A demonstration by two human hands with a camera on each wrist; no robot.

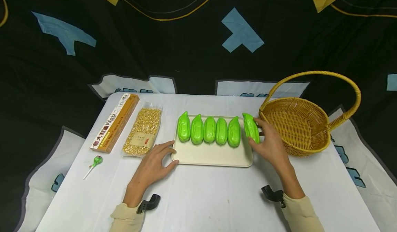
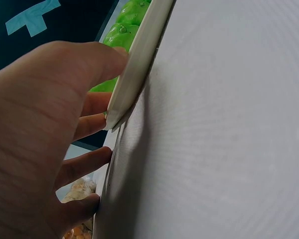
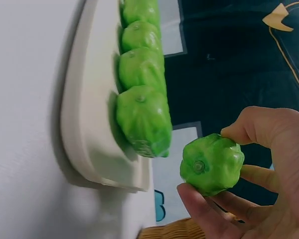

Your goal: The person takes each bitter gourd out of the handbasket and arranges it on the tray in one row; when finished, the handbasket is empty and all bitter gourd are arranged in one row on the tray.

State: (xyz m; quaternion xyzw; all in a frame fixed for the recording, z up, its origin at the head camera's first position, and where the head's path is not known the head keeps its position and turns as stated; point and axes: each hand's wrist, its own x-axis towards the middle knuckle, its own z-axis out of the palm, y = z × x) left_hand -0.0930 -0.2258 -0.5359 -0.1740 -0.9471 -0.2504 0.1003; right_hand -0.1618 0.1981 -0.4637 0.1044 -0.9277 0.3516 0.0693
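My right hand (image 1: 270,142) pinches a glossy green ribbed bitter melon (image 1: 251,128) between thumb and fingers. In the right wrist view, this melon (image 3: 212,164) is raised off the tray, beyond its right end. Several similar bitter melons (image 1: 209,129) lie side by side in a row along the back half of the cream rectangular tray (image 1: 211,156). At the tray's left end, my left hand (image 1: 152,166) spreads its fingers, the thumb and fingertips touching the rim near the front corner. From the left wrist view, the thumb (image 2: 102,62) lies against the tray's rim (image 2: 139,64).
Right of the tray stands a yellow wicker basket (image 1: 294,122) with a tall arched handle. Left of it lie a bag of corn kernels (image 1: 144,128), a long pasta box (image 1: 116,122) and a green-topped lollipop (image 1: 97,160). A white cloth covers the table (image 1: 211,197); a black curtain hangs behind.
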